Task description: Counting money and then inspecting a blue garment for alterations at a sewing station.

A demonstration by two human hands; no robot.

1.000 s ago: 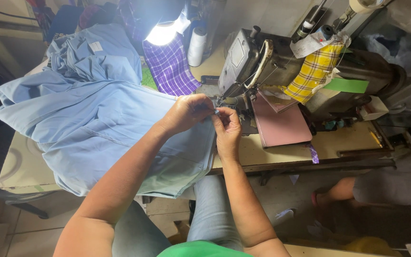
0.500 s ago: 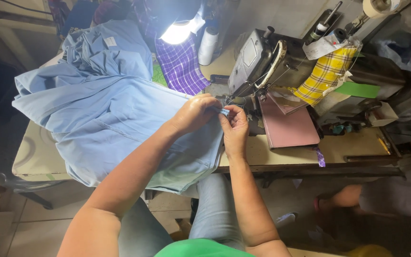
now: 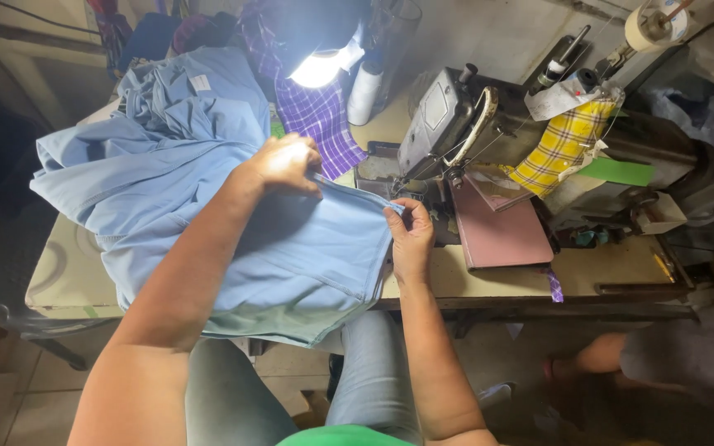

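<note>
Blue fabric (image 3: 291,256) lies draped over the left half of the counter (image 3: 588,277), its near edge hanging over the front toward our lap and the rest bunched into a heap at the far left. Half a second ago both hands met in one tight pinch at the needle area; now we hold them apart, with a folded edge of the cloth stretched straight between them. We judge that the work has moved from fine handling at a single point to tensioning and aligning a seam edge.

Our left hand (image 3: 284,163) is closed on the upper end of that edge, knuckles up. Our right hand (image 3: 411,239) is pinched on the other end, just in front of the sewing machine (image 3: 448,124).

The cloth is a thin, smooth woven material (soft folds, no stiffness), matte light blue, with a small white label near the heap's top. Purple checked fabric (image 3: 320,124) lies behind it under a bright lamp (image 3: 317,68). The machine is grey metal with a rounded head. A flat pink book-like pad (image 3: 497,231) lies at its base, yellow checked cloth (image 3: 559,149) hangs over its right end, and a white thread cone (image 3: 365,91) stands behind.
</note>
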